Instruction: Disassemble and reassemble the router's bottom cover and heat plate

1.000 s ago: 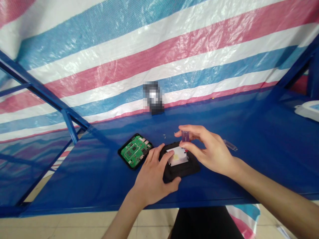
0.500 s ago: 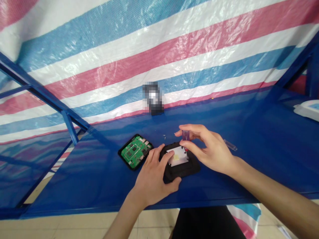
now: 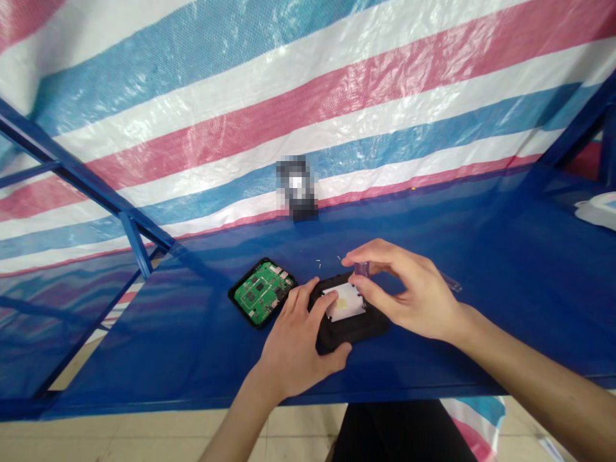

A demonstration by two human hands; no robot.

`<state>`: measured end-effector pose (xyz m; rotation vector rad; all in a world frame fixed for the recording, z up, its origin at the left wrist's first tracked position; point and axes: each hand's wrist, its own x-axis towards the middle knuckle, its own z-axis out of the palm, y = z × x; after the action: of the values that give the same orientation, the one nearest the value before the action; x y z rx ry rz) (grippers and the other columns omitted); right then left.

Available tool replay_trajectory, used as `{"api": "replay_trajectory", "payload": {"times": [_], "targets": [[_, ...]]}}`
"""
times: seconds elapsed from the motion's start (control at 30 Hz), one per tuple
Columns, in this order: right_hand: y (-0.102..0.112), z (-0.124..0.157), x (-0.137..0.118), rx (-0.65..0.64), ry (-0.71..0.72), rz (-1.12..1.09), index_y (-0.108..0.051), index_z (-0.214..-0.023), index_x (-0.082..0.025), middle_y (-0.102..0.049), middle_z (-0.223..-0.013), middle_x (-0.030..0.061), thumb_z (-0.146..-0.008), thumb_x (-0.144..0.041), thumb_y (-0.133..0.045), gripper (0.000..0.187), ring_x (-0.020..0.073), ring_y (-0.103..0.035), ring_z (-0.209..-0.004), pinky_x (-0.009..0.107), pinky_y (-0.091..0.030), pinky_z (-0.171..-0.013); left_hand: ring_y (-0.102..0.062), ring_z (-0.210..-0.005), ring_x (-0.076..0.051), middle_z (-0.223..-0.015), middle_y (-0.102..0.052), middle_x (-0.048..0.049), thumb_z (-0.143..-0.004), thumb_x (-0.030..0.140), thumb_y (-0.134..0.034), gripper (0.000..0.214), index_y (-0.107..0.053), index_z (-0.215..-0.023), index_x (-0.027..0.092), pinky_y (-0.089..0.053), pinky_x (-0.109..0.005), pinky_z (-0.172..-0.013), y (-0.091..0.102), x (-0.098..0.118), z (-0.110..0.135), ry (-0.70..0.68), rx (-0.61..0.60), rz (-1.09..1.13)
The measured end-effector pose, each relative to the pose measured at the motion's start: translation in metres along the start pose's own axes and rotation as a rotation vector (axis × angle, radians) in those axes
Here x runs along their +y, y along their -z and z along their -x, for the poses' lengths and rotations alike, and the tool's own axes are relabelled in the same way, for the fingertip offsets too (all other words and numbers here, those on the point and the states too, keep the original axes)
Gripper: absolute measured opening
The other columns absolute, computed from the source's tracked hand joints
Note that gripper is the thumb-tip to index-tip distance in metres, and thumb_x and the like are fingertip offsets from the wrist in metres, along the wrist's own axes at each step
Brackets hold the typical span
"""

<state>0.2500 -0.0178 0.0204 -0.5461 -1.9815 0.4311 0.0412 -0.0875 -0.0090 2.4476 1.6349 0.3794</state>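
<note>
A black plastic casing half (image 3: 353,337) with a silvery metal plate (image 3: 344,309) lies on the blue tabletop. My left hand (image 3: 301,343) holds it steady, fingertips over its left side and plate, thumb at its near edge. Over the plate's far right corner, my right hand (image 3: 409,289) pinches the purple translucent handle of a small screwdriver (image 3: 361,269) between thumb and fingers. The handle stands roughly upright; its tip is hard to make out. To the left of my left hand is the other casing half, holding a green circuit board (image 3: 260,294).
Several tiny screws (image 3: 318,263) lie beyond the casing. A clear, slim plastic piece (image 3: 451,281) is partly behind my right hand. A blurred-out dark object (image 3: 298,189) stands at the back by the striped sheet (image 3: 231,135). A white device (image 3: 597,210) sits far right.
My right hand and the screwdriver have shifted very slightly, with the fingers a little differently placed around the handle. My left hand keeps its place on the casing.
</note>
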Motion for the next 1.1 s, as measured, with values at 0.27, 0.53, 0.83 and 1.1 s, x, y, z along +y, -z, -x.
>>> {"api": "replay_trajectory", "payload": {"times": [0.27,0.53,0.83,1.1], "targets": [[0.0010,-0.0040,0.0007,0.058,0.031,-0.053,-0.066,-0.110,-0.022,-0.071,-0.096,0.0059,-0.090,-0.019,-0.068,0.020,0.0141,-0.069,-0.076,0.025,-0.062,-0.067,-0.038,-0.138,-0.038,-0.149,-0.040,-0.0170,-0.079,0.032,-0.073,0.065,-0.049,-0.138,0.019,-0.037,-0.059,-0.115,-0.0008,-0.0006,-0.0004,-0.004,0.007,0.002],[0.0007,-0.0039,-0.0031,-0.009,-0.121,-0.097,-0.069,-0.112,-0.024,-0.078,-0.104,0.0037,-0.094,-0.020,-0.062,0.020,0.0151,-0.077,-0.081,0.025,-0.062,-0.078,-0.040,-0.137,-0.038,-0.150,-0.041,-0.0165,-0.079,0.032,-0.074,0.064,-0.049,-0.137,0.020,-0.038,-0.060,-0.115,-0.0016,-0.0013,-0.0002,-0.010,0.036,0.006],[0.0012,-0.0040,-0.0001,0.052,-0.050,-0.115,-0.072,-0.102,-0.023,-0.076,-0.092,0.0037,-0.088,-0.022,-0.072,0.014,0.0146,-0.073,-0.074,0.025,-0.062,-0.069,-0.041,-0.137,-0.037,-0.150,-0.041,-0.0159,-0.078,0.031,-0.074,0.064,-0.049,-0.136,0.022,-0.038,-0.060,-0.115,-0.0007,0.0002,0.0002,-0.005,0.033,0.012],[0.0016,0.0009,-0.0031,0.006,-0.252,-0.119,-0.067,-0.116,-0.024,-0.081,-0.104,0.0036,-0.093,-0.025,-0.064,0.023,0.0179,-0.079,-0.082,0.026,-0.066,-0.075,-0.041,-0.136,-0.037,-0.148,-0.041,-0.0166,-0.079,0.031,-0.073,0.063,-0.049,-0.136,0.021,-0.039,-0.060,-0.114,-0.0008,-0.0004,0.0002,-0.008,0.023,-0.003]]}}
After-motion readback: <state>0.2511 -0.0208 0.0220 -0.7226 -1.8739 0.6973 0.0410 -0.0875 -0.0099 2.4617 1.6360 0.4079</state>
